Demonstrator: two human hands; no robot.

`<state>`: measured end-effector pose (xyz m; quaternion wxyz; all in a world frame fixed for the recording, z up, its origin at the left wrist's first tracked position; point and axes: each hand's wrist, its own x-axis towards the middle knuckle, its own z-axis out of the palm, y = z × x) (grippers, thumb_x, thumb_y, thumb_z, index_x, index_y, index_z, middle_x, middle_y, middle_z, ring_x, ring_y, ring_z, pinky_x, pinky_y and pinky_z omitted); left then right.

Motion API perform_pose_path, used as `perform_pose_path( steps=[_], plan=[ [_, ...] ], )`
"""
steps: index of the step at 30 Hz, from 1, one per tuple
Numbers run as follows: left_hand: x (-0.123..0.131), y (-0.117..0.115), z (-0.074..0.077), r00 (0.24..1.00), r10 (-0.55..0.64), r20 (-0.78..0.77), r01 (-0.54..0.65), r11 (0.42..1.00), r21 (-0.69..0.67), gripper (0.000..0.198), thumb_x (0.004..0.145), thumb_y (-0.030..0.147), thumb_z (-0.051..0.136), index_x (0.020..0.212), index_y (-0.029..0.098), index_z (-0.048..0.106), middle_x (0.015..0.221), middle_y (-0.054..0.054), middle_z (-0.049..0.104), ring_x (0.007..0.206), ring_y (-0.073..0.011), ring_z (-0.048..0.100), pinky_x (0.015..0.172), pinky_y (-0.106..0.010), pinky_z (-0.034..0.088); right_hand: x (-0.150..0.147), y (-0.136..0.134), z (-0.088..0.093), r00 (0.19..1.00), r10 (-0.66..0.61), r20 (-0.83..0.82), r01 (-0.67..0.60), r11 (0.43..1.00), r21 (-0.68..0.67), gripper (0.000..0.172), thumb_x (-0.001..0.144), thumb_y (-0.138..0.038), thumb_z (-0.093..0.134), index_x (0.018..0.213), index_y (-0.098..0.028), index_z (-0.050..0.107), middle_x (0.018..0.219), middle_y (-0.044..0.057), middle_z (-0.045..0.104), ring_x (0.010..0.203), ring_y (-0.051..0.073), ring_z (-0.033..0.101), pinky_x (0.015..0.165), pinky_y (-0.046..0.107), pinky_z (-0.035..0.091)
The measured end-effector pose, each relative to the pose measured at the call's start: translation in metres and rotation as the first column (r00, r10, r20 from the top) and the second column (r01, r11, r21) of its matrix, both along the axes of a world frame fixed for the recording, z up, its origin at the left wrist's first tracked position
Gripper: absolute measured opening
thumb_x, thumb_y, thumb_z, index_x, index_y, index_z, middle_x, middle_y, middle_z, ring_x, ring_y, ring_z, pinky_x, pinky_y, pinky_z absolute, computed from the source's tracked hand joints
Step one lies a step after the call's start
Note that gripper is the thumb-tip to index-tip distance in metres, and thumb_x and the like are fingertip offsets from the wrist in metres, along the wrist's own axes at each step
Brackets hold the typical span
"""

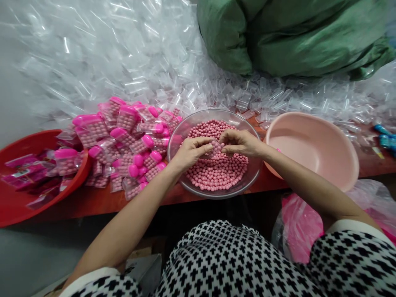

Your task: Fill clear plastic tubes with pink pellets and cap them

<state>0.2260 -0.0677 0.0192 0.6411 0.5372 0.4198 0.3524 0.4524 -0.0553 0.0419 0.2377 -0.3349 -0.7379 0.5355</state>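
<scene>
Over the clear bowl of round pink beads, my left hand grips a small clear plastic container with pink beads in it. My right hand is closed at the container's right end, thumb and fingertips against it. No pink cap shows on this container, though the fingers hide part of it. Left of the bowl lies a heap of bead-filled containers with bright pink caps.
A red basin holding pink packets stands at far left. To the right is a pale pink basin. Many clear containers pile up behind, below a green sack. Pink plastic bags hang below the red table's edge.
</scene>
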Motion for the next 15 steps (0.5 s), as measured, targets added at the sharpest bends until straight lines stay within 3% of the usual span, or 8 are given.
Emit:
perform_pose_path(
  steps=[2,7,11,13,15],
  plan=[
    [0.000,0.001,-0.001,1.000,-0.002,-0.013,0.002,1.000,0.016,0.062,0.064,0.057,0.085,0.109,0.015,0.078,0.106,-0.011,0.077,0.090,-0.0266,0.072,0.078,-0.040,0.062,-0.001,0.000,-0.002,1.000,-0.015,-0.013,0.015,1.000,-0.002,0.024,0.086,-0.035,0.069,0.095,-0.018,0.054,0.075,-0.003,0.059,0.063,0.011,0.060,0.059,0.023,0.051],
    [-0.002,0.001,-0.001,0.994,0.021,-0.107,-0.009,0.994,0.109,0.057,0.064,0.057,0.085,0.102,0.015,0.080,0.108,-0.012,0.077,0.098,-0.0288,0.070,0.084,-0.039,0.061,-0.002,-0.007,0.001,0.995,-0.027,0.092,0.012,0.987,0.163,0.023,0.085,-0.036,0.069,0.088,-0.018,0.055,0.072,-0.003,0.058,0.063,0.010,0.052,0.060,0.023,0.042],
    [-0.002,0.001,0.005,0.990,0.137,-0.030,-0.137,0.991,-0.001,0.065,0.058,0.054,0.090,0.108,0.014,0.077,0.101,-0.009,0.077,0.085,-0.0220,0.070,0.072,-0.032,0.062,0.009,-0.018,0.010,0.962,-0.041,0.268,-0.021,0.974,0.226,0.026,0.083,-0.039,0.072,0.095,-0.019,0.061,0.090,0.002,0.070,0.073,0.014,0.060,0.069,0.025,0.045],
    [-0.001,0.000,0.010,0.987,0.156,0.035,-0.153,0.986,-0.067,0.063,0.056,0.050,0.092,0.107,0.015,0.076,0.099,-0.008,0.076,0.081,-0.0191,0.069,0.070,-0.028,0.061,0.024,-0.013,0.017,0.934,-0.136,0.331,0.043,0.960,0.275,0.033,0.082,-0.041,0.074,0.103,-0.018,0.066,0.103,0.006,0.073,0.081,0.017,0.065,0.074,0.027,0.047],
    [0.000,-0.002,0.014,0.987,0.141,0.081,-0.132,0.986,-0.105,0.057,0.058,0.047,0.092,0.101,0.015,0.076,0.100,-0.009,0.076,0.079,-0.0180,0.069,0.069,-0.027,0.061,0.044,0.005,0.023,0.860,-0.356,0.367,0.215,0.903,0.372,0.030,0.086,-0.039,0.070,0.106,-0.016,0.070,0.103,0.007,0.075,0.084,0.019,0.068,0.077,0.028,0.047]
  ],
)
